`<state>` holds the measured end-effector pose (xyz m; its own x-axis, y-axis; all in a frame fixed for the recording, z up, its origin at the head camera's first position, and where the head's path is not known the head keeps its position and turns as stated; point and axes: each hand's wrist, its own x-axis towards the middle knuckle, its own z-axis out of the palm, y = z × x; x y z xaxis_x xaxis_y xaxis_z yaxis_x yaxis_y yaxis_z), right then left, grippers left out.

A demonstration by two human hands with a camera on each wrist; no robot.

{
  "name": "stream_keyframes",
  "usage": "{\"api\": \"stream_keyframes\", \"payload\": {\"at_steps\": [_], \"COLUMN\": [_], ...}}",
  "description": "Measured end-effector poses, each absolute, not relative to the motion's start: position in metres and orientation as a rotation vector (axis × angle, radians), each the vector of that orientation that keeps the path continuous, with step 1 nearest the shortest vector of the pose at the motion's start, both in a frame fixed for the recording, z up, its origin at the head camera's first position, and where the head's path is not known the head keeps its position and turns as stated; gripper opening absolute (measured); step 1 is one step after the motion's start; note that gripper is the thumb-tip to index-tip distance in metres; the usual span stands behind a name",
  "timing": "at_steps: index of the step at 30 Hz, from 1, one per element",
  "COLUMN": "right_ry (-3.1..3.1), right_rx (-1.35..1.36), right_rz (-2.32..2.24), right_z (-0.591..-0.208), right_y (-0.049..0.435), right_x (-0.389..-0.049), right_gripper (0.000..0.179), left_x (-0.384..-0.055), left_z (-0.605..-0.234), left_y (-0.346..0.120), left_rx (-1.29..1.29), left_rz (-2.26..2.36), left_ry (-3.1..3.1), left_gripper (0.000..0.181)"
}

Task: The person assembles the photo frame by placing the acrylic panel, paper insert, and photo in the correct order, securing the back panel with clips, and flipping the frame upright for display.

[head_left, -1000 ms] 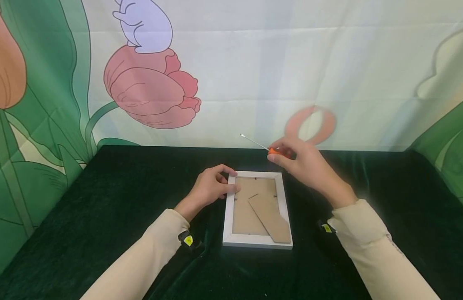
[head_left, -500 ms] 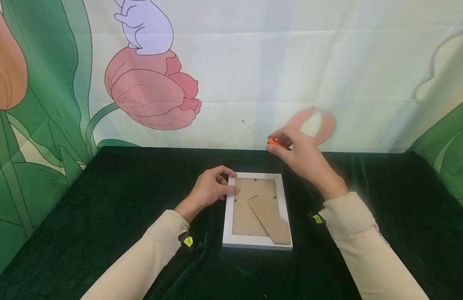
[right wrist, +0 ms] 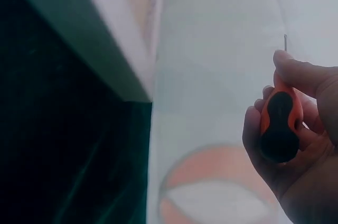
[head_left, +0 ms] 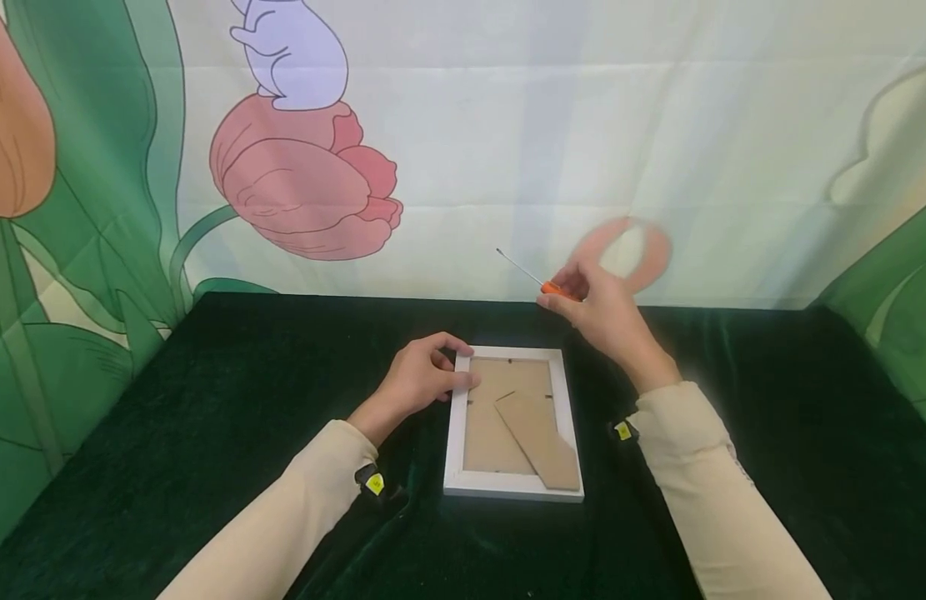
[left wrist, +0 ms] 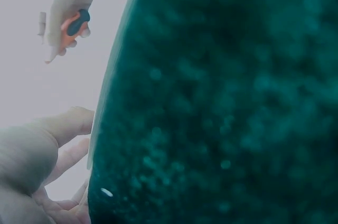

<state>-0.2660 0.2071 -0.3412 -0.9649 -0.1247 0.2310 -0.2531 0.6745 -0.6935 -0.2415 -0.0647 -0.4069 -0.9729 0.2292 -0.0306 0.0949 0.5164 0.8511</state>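
Observation:
A white picture frame (head_left: 453, 433) lies back side up on the dark cloth, its brown backing board (head_left: 481, 437) and slanted stand leg (head_left: 541, 446) showing. Small dark tabs sit along the inner edges of the frame. My left hand (head_left: 416, 377) holds the upper left side, thumb over the rim onto the board; its other fingers are partly hidden. Above and right of the frame, my right hand (head_left: 608, 312) grips a screwdriver (head_left: 558, 290) by its orange and black handle. The thin metal shaft points up and left, apart from the frame. In the right wrist view the screwdriver (right wrist: 281, 123) is seen handle end first.
Dark green velvet cloth (head_left: 230, 433) covers the table, whose far edge meets a printed curtain (head_left: 463, 150) with flowers and a rabbit. A small camera with a yellow mark (head_left: 374, 482) is on the left wrist; another (head_left: 623, 431) is on the right.
My right hand has risen with the screwdriver, then shifted slightly right, while its forearm swung left. The shaft tilts up more steeply. My left hand and the picture frame have stayed nearly still.

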Motion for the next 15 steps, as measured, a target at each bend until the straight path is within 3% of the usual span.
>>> {"api": "stream_keyframes", "payload": {"at_steps": [15], "right_ry": [-2.800], "right_rx": [0.229], "right_rz": [1.207], "right_z": [-0.372], "right_y": [0.231], "right_x": [-0.281], "right_gripper": [0.038], "left_x": [-0.241], "left_z": [-0.407], "left_y": [-0.065], "left_rx": [0.279], "left_rz": [1.449], "left_ry": [2.616], "left_gripper": [0.040]}}
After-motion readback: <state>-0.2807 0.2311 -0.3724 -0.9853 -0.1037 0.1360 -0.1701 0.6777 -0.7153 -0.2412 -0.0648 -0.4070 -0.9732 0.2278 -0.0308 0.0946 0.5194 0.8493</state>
